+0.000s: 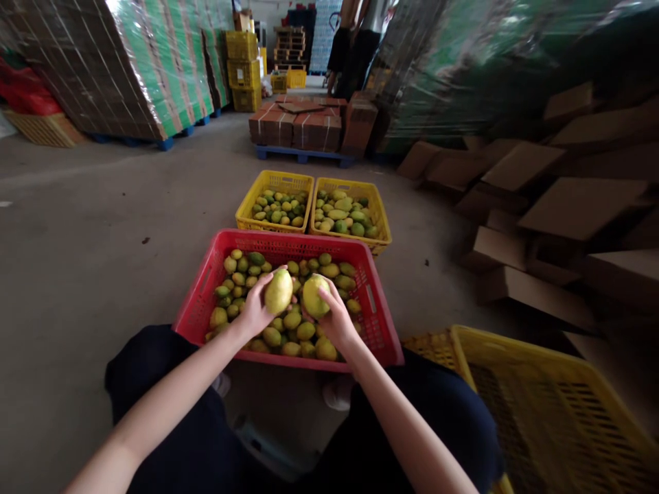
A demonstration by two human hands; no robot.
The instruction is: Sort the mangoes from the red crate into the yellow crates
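Observation:
My left hand (260, 302) is wrapped round a yellow-green lemon (279, 291), its fingers partly hidden behind the fruit. A second lemon (315, 296), rounder from this side, is gripped in my right hand (333, 312), the thumb across its front. Both fruits are held side by side, a small gap apart, above a red plastic crate (226, 240). Inside that crate lie many more yellow and green lemons (292, 320), some hidden under my hands.
Two yellow crates (388, 237) of similar fruit stand behind the red one. At my right is another yellow crate (519, 343). Flattened cardboard boxes (535, 281) heap on the right. Farther back are a loaded blue pallet (303, 152), wrapped stacks (169, 62) and a person (355, 55).

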